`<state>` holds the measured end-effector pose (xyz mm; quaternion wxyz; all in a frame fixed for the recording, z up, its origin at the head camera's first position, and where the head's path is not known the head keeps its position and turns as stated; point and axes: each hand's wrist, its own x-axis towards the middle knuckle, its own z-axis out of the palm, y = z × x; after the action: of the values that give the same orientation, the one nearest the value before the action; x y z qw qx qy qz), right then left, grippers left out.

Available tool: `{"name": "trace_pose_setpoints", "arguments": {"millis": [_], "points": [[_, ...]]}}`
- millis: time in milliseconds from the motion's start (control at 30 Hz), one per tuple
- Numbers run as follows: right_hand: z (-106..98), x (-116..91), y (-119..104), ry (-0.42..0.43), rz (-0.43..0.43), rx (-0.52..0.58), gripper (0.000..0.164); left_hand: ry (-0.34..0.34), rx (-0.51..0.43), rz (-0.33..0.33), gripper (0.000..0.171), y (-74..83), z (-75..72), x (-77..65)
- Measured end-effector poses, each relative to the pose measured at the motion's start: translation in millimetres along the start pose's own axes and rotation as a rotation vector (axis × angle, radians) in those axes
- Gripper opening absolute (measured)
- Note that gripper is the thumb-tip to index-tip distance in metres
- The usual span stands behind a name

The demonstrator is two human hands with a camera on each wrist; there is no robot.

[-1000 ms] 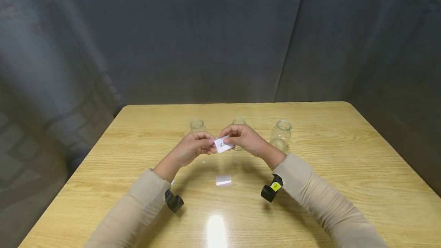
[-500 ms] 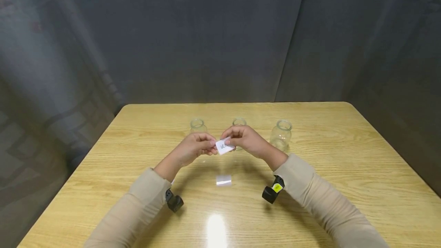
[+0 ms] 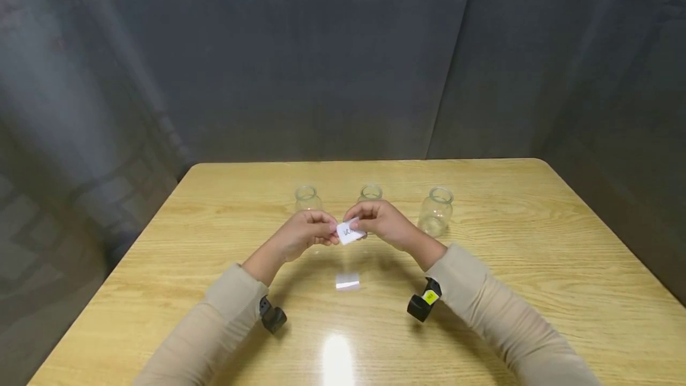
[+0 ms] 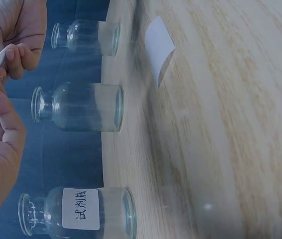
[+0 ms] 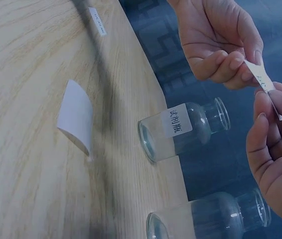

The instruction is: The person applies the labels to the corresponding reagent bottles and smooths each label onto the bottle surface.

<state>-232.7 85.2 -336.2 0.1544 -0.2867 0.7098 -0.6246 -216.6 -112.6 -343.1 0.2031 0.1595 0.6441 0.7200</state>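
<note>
Between my two hands is a small white label (image 3: 349, 231) with black printed characters, raised above the table. My left hand (image 3: 304, 236) pinches its left edge between thumb and finger. My right hand (image 3: 388, 225) pinches its right side, with the thumb over part of the print. In the right wrist view the label (image 5: 262, 78) appears nearly edge-on, spanning both sets of fingertips. Behind the hands stand three clear glass bottles: left (image 3: 307, 196), middle (image 3: 370, 192) and right (image 3: 435, 213). The left bottle (image 4: 51, 219) bears a similar printed label (image 4: 80, 209).
A curled white slip (image 3: 348, 282) lies on the wooden table (image 3: 525, 267) in front of the hands. A printed strip (image 5: 97, 21) lies farther left, seen in the right wrist view. Dark curtains (image 3: 300, 64) hang behind the table.
Both hands and the label have shifted slightly down in the head view, with a small drift to the right. Both hands keep their pinch on it; the curled slip stays put.
</note>
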Motion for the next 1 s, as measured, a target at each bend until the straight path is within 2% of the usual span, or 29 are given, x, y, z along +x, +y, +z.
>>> {"name": "trace_pose_setpoints", "arguments": {"millis": [200, 333, 467, 633, 800, 1000], "points": [[0, -3, 1, 0.081, 0.047, -0.037, 0.017, 0.023, 0.045, -0.003, 0.008, -1.6, 0.3, 1.9], [-1, -7, 4, 0.174, 0.086, -0.027, 0.016, 0.06, 0.088, -0.001, 0.005, -2.6, 0.2, 2.3], [-2, -9, 6, 0.234, 0.087, -0.007, 0.012, 0.088, 0.14, 0.01, 0.007, -2.5, 0.6, 3.1], [1, -10, 8, 0.208, 0.081, -0.012, 0.014, 0.098, 0.172, 0.016, 0.014, -2.6, 2.0, 4.5], [6, -11, 9, 0.141, 0.074, -0.02, 0.019, 0.08, 0.182, 0.017, 0.013, -5.0, 3.4, 6.5], [11, -13, 13, 0.111, 0.078, -0.002, 0.025, 0.051, 0.19, 0.022, 0.011, -9.5, 7.1, 9.3]]}}
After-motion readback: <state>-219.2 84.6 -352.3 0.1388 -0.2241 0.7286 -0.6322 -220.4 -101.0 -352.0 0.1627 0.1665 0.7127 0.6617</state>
